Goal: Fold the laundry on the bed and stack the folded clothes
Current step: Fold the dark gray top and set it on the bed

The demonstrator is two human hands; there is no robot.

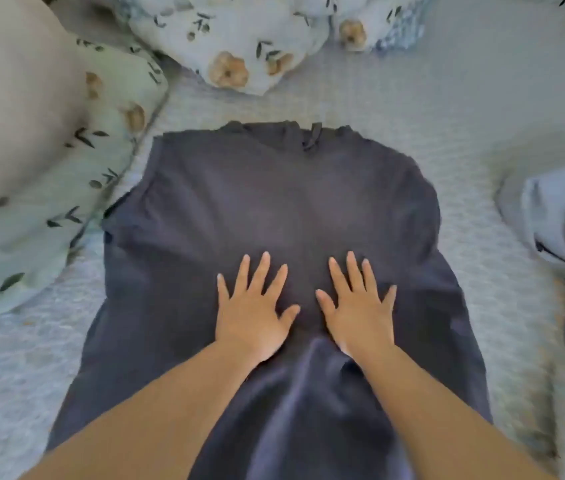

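I am looking down on a bed covered by a pale grey-green quilted bedspread (pixel 412 109). Spread flat at its middle is one dark navy soft cotton garment (pixel 274 202), its neckline with a small tie at the far end, its hem running toward me and out of view.

Three floral-print pillows lie around the top: one large sage-green pillow (pixel 77 188) at left, one white pillow with tan flowers (pixel 239 39) at top centre, and a third pillow (pixel 371 26) partly seen beside it. At the right edge sits one crumpled light blue piece of clothing (pixel 558 220), unfolded.

Both hands lie palm down on the garment's middle, side by side, apart from each other. My left hand (pixel 253 306) has a released grip, fingers straight and spread, pressing the cloth. My right hand (pixel 357 303) is the same.

I judge the fabric light, limp and easily wrinkled; it will slide on the quilt. Best taken by pinching the side seams or shoulders, not the centre.
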